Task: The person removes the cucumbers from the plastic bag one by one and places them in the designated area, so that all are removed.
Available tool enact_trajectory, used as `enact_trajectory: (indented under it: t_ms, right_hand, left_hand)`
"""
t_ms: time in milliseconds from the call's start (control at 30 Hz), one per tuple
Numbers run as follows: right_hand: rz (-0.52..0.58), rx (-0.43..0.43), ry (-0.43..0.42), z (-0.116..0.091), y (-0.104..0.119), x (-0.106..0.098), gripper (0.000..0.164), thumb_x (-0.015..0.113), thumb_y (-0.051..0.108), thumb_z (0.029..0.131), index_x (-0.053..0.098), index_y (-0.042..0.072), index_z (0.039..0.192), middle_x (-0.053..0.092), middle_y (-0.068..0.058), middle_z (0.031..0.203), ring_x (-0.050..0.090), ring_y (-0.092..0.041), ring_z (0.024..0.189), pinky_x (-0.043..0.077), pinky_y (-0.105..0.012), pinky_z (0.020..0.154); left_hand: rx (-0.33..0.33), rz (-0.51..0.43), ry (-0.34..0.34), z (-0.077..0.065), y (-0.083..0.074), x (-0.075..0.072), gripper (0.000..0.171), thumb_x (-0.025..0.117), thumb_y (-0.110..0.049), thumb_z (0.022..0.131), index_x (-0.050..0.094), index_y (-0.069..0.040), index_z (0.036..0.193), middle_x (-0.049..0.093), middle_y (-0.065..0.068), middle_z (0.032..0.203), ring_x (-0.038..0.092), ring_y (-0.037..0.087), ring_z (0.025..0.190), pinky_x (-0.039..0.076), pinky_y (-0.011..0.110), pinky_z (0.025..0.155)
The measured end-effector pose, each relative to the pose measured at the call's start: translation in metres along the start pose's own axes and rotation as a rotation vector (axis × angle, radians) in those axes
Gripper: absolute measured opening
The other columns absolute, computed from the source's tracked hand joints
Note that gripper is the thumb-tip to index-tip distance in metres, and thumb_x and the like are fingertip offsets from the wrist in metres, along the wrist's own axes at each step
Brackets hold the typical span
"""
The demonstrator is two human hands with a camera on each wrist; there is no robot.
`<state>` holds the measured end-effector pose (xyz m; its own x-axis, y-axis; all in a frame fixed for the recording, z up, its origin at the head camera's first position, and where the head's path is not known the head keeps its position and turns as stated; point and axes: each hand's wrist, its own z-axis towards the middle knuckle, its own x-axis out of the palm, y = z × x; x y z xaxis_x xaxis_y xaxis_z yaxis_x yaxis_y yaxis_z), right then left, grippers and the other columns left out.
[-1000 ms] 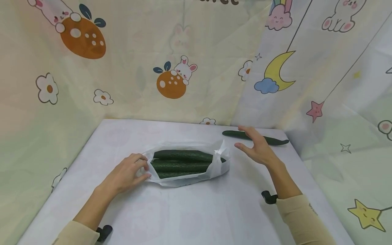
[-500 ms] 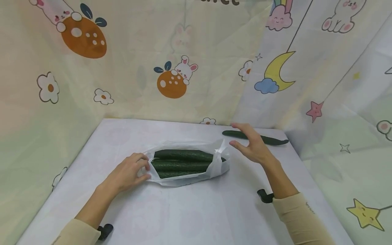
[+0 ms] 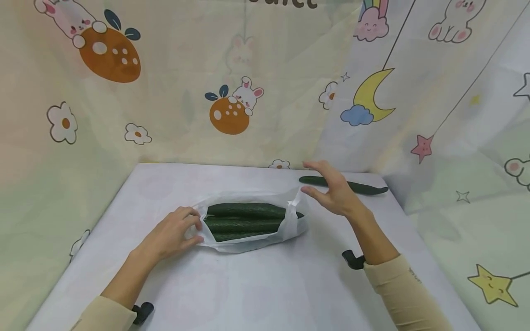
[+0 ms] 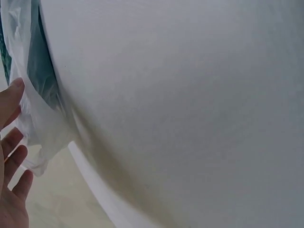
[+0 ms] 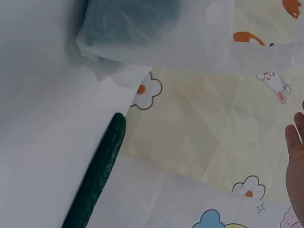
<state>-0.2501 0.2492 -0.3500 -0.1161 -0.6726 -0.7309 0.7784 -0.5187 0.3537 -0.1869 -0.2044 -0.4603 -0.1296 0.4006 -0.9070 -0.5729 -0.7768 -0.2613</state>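
Observation:
A white plastic bag (image 3: 244,246) lies on the table with several dark green cucumbers (image 3: 246,218) inside, showing through its opening. My left hand (image 3: 175,232) is at the bag's left end, its thumb and index finger pinching the plastic. In the left wrist view, the thumb (image 4: 14,92) overlaps the thin film, and the other fingers are spread loosely. My right hand (image 3: 333,193) is above the bag's right end, thumb and fingers apart with nothing between them. Behind it a single cucumber (image 3: 366,188) rests on the table, partly hidden by that hand.
The table (image 3: 256,294) has a white cover. Behind it and at both sides hangs a cartoon-printed cloth (image 3: 178,82). The loose cucumber lies near the back right corner of the table.
My right hand has moved left, and slightly away from me, from near the loose cucumber toward the bag's right end. The left hand, bag and cucumbers have stayed in place.

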Motion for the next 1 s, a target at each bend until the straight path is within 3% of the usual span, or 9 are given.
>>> enact_trajectory:
  t_ms: [300,500,700,1000]
  right_hand:
    - [0.105,-0.099,-0.037,0.013,0.018,0.014,0.069,0.083,0.004,0.083,0.054,0.008,0.145,0.06,-0.013,0.14,0.053,-0.027,0.133,0.039,-0.036,0.114]
    - [0.171,-0.181,-0.049,0.02,0.031,0.022,0.07,0.084,-0.001,0.079,0.055,0.002,0.143,0.06,-0.015,0.138,0.054,-0.027,0.131,0.04,-0.034,0.113]
    - [0.191,-0.186,-0.009,0.025,0.042,0.03,0.071,0.085,0.004,0.082,0.053,0.004,0.145,0.058,-0.012,0.143,0.052,-0.026,0.134,0.041,-0.037,0.113]
    - [0.227,-0.196,-0.017,0.027,0.059,0.049,0.071,0.086,0.003,0.081,0.054,0.007,0.145,0.056,-0.01,0.142,0.049,-0.026,0.135,0.039,-0.038,0.115]
  left_hand:
    - [-0.014,0.007,0.012,-0.003,-0.001,-0.007,0.026,0.092,-0.026,0.076,0.07,-0.022,0.089,0.066,0.003,0.116,0.06,0.029,0.113,0.05,0.05,0.095]
    - [-0.006,-0.001,0.009,-0.003,-0.002,-0.005,0.026,0.091,-0.027,0.077,0.07,-0.022,0.091,0.065,0.003,0.116,0.06,0.028,0.114,0.05,0.05,0.097]
    - [-0.018,-0.002,0.007,-0.004,-0.004,-0.005,0.025,0.091,-0.027,0.078,0.07,-0.021,0.09,0.065,0.003,0.116,0.06,0.028,0.114,0.05,0.049,0.097]
    - [0.002,-0.01,-0.008,-0.003,-0.005,0.001,0.025,0.091,-0.026,0.077,0.07,-0.021,0.09,0.065,0.004,0.117,0.06,0.028,0.114,0.05,0.049,0.095]
